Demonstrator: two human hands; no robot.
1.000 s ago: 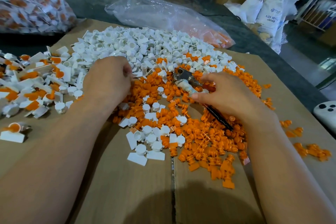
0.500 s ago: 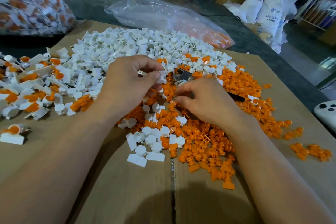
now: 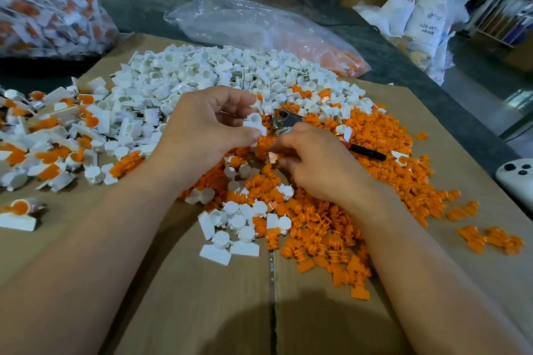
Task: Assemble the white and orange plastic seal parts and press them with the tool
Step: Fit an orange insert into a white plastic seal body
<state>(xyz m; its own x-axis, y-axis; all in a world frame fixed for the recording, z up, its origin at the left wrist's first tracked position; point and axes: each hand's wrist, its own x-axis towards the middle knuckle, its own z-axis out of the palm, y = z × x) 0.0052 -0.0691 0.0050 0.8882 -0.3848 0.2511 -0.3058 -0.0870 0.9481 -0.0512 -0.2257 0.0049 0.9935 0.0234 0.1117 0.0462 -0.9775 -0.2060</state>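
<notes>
1. Plastic is what both hands are busy with. The left hand (image 3: 202,130) holds a white part (image 3: 255,124) just left of the tool (image 3: 285,119), raised off the heap. Thumb and curled forefinger pinch it by its flat tab, and the round cup end points toward the tool.
2. The right hand (image 3: 314,164) lies across the tool's middle: the metal head shows beyond the knuckles and the black handle sticks out past the hand's outer edge. Its fingers curl down, and the tips meet on an orange piece (image 3: 272,157) just on the near side of the tool. I cannot tell whether that piece is pinched or only touched, nor whether the palm grips the tool.
3. These parts look light, stiff and smooth, so they will probably slip or flick away under a careless pinch. The white part is best kept by its tab, leaving the cup mouth free. The orange piece is best taken by its broad end so the ribbed stem leads in.
4. The tool looks heavier and rigid, and the handle is the place to hold it. Pressing a crooked pair could jam or crack the plastic.
5. Loose orange parts (image 3: 331,233) spread around and nearer than the tool, and the white pile (image 3: 202,72) lies beyond it. Joined seals (image 3: 46,153) lie far to its left, all on cardboard (image 3: 202,311).
</notes>
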